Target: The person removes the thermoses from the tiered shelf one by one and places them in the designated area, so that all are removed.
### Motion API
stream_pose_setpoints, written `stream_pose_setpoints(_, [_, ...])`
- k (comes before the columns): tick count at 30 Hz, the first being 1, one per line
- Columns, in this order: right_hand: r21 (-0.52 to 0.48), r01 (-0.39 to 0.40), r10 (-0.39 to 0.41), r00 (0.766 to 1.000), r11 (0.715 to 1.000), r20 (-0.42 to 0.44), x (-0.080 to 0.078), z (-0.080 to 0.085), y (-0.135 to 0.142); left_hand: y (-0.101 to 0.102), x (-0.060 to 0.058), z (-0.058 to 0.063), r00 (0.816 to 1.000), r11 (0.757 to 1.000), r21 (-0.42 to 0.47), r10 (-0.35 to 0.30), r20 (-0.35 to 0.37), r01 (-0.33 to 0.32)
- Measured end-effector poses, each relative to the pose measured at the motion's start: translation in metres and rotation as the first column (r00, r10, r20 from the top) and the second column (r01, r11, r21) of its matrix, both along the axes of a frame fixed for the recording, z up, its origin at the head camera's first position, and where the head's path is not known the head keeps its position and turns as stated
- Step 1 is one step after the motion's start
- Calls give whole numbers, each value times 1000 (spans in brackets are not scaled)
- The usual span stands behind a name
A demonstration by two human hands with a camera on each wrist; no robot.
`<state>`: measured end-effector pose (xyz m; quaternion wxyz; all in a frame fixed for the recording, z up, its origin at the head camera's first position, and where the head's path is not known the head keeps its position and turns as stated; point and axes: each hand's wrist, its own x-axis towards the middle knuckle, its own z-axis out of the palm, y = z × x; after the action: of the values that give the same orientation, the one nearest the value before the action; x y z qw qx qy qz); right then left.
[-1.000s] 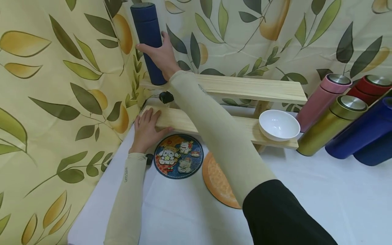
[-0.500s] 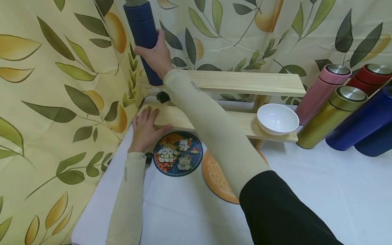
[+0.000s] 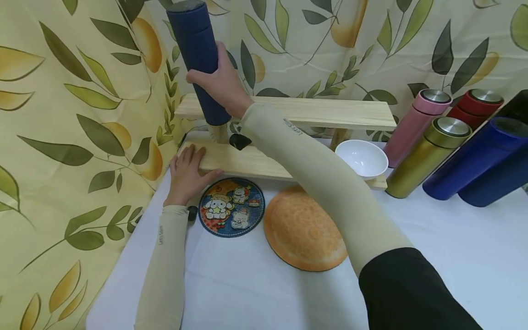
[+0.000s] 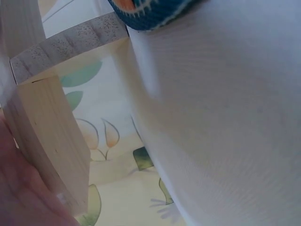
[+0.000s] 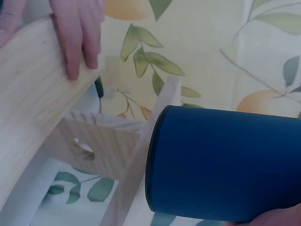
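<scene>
In the head view my right hand [image 3: 224, 85] grips a dark blue thermos bottle [image 3: 195, 48] around its middle. The bottle tilts slightly, its base overlapping the front edge of the upper wooden shelf [image 3: 313, 110] near the left end. Seen from the right wrist, the blue bottle [image 5: 225, 162] lies across the view with its base close to the shelf board. My left hand [image 3: 187, 176] rests on the left end of the lower wooden shelf [image 3: 247, 160], fingers extended over the top and thumb along the front. Its fingers [image 5: 75, 42] also show on the board in the right wrist view.
A white bowl [image 3: 363, 158] sits on the lower shelf's right end. Several bottles, including a pink one [image 3: 420, 126] and a gold one [image 3: 429, 156], stand to its right. A cartoon-patterned round mat [image 3: 232, 207] and a bread-like round mat [image 3: 305, 229] lie in front.
The right hand has brought the bottle rightward and toward me relative to the upper shelf, uncovering the shelf's left end. The left hand stays on the lower shelf. The head view has shifted slightly.
</scene>
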<state>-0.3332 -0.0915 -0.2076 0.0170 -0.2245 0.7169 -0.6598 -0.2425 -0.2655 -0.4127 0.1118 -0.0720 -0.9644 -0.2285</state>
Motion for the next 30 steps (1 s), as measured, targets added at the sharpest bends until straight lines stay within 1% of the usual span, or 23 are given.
stream_pose_setpoints(3, [-27,-6,6,1000,1000,-1,10,4,14,0,0,2,1000,1000,5,4,14,-4])
stream_pose_setpoints(5, [-38,-6,7,1000,999,21,17,5,23,0,0,2,999,1000,-1,12,32,-12])
stream_pose_setpoints(7, [-24,-3,4,999,1000,45,23,5,33,0,1,1,999,1000,-6,17,48,-17])
stream_pose_setpoints(10, [2,-17,17,998,1000,59,31,6,48,1,2,1,998,1000,-2,12,54,-12])
stream_pose_setpoints(12, [19,-29,28,999,999,44,36,6,59,1,2,1,999,1000,2,7,49,-7])
stream_pose_setpoints(16, [1,-61,61,998,998,20,47,4,81,3,2,4,999,1000,-1,4,40,-4])
stream_pose_setpoints(20, [-20,-70,71,997,997,17,57,-6,99,3,5,7,999,1000,-6,2,47,-2])
stream_pose_setpoints(24, [-9,-53,53,998,999,23,64,-18,115,3,6,8,999,1000,-17,-1,50,2])
stream_pose_setpoints(30, [-59,-59,62,997,997,43,80,-31,141,2,6,8,999,1000,-20,-12,37,13])
